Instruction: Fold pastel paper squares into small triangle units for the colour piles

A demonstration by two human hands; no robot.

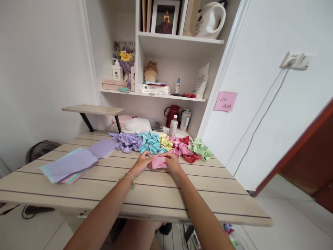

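Observation:
A partly folded piece of pink paper [159, 162] is held between my two hands near the middle of the table. My left hand [143, 162] pinches its left side, and my right hand [171, 161] grips its upper right edge. Just beyond my fingers lie heaps of folded paper pieces: purple ones [128, 141], blue ones [150, 142], yellow ones [165, 141], pink ones [180, 147], red ones [191, 158] and green ones [201, 149]. Some fingertips are hidden behind the paper.
Stacked coloured paper sheets [71, 164] lie on the table's left, beside purple sheets [102, 148]. A small raised shelf [92, 109] stands at the back left. Behind the heaps are a clear bottle [173, 126], a red jug [171, 115] and a tumbler [185, 120].

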